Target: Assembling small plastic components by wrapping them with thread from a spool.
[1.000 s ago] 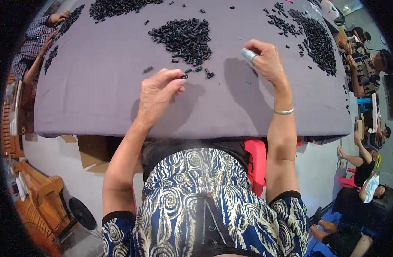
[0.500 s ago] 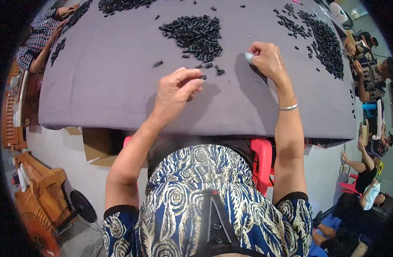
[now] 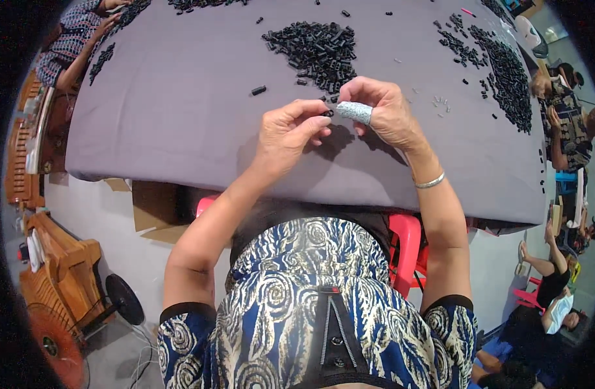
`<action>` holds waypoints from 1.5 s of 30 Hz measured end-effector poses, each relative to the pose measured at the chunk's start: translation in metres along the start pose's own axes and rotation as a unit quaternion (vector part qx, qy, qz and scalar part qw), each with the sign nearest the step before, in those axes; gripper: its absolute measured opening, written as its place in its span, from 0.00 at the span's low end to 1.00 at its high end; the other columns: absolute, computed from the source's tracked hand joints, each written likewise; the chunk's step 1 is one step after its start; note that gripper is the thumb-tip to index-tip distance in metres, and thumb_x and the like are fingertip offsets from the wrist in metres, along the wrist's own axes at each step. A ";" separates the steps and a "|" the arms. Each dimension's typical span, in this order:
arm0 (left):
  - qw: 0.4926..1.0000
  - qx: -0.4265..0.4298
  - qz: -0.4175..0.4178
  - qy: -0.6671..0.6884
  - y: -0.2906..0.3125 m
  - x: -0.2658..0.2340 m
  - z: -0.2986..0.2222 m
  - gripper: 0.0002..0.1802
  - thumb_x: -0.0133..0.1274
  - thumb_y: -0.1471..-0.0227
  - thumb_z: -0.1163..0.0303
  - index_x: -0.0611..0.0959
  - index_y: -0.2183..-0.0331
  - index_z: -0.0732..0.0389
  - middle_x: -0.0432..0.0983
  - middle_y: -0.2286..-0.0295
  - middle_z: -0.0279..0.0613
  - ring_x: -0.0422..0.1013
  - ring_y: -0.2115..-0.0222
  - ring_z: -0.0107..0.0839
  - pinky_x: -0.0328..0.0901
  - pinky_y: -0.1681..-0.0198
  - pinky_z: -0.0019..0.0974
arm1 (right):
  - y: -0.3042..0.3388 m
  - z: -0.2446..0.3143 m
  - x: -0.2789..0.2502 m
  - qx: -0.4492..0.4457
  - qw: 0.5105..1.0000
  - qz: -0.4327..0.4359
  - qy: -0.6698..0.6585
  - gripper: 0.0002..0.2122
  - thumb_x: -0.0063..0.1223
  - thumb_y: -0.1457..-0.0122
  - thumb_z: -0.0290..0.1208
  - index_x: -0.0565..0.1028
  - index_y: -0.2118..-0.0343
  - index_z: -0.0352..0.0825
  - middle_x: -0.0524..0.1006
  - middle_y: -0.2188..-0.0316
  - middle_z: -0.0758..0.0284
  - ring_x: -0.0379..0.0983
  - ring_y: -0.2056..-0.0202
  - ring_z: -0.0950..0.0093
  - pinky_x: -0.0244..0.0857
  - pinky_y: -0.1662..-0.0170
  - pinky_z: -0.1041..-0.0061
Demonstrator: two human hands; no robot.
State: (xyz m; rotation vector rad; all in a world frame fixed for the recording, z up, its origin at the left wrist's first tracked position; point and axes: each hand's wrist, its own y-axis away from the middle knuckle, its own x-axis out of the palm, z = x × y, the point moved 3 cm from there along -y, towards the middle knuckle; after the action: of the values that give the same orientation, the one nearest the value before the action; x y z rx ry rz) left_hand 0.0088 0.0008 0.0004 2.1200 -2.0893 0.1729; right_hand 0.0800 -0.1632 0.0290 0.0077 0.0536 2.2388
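Both hands have closed toward each other since the earlier frames and now meet above the near part of the table (image 3: 181, 129), where previously they worked apart.

Left hand (image 3: 286, 133): thumb and fingertips are pressed together, pinching a small black part (image 3: 328, 113). The part is short and dark; its exact shape is too small to tell.

Right hand (image 3: 383, 110): one finger wears a finger wrap (image 3: 354, 111), grey and speckled, with a rough woven look. The fingers are curled in toward the left fingertips, and the wrapped finger sits just beside the black part. Whether it touches the part cannot be told. A thin metal bracelet (image 3: 430, 182) circles the right wrist.

Table surface: a smooth grey-purple cloth covers it, hanging over the near edge.

Loose stock: a pile of black parts (image 3: 317, 48), short and blocky, lies just beyond the hands. One stray part (image 3: 258, 90) lies alone to the left of the pile. A second, longer heap (image 3: 505, 71) runs along the right side of the table.
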 end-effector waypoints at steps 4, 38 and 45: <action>1.000 0.006 0.003 -0.015 0.000 0.001 -0.001 0.09 0.54 0.49 0.74 0.80 0.63 0.64 0.77 0.73 0.35 0.73 0.73 0.20 0.68 0.73 0.23 | 0.001 0.002 0.002 -0.019 1.000 0.011 0.008 0.03 0.55 0.48 0.23 0.74 0.70 0.33 0.72 0.78 0.75 0.66 0.79 0.88 0.61 0.78 0.88; 0.992 0.028 -0.025 -0.121 0.001 0.007 0.000 0.08 0.53 0.49 0.78 0.81 0.64 0.67 0.72 0.74 0.33 0.71 0.75 0.20 0.68 0.73 0.23 | 0.008 0.017 0.016 -0.237 0.920 -0.017 0.311 0.08 0.55 0.54 0.19 0.74 0.69 0.31 0.76 0.74 0.63 0.73 0.73 0.71 0.67 0.69 0.75; 0.976 0.106 -0.016 -0.192 0.003 0.004 -0.007 0.09 0.52 0.49 0.79 0.80 0.63 0.67 0.74 0.73 0.34 0.72 0.75 0.20 0.68 0.73 0.23 | 0.005 0.010 0.018 -0.157 0.959 -0.076 0.225 0.06 0.55 0.51 0.21 0.73 0.68 0.31 0.76 0.76 0.65 0.73 0.73 0.77 0.67 0.70 0.77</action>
State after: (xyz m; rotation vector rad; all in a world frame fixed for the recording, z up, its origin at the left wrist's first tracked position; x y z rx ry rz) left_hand 0.0058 -0.0014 0.0082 2.4779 -2.3314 -0.0240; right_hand 0.0656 -0.1518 0.0389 -0.6568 -0.0535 2.0312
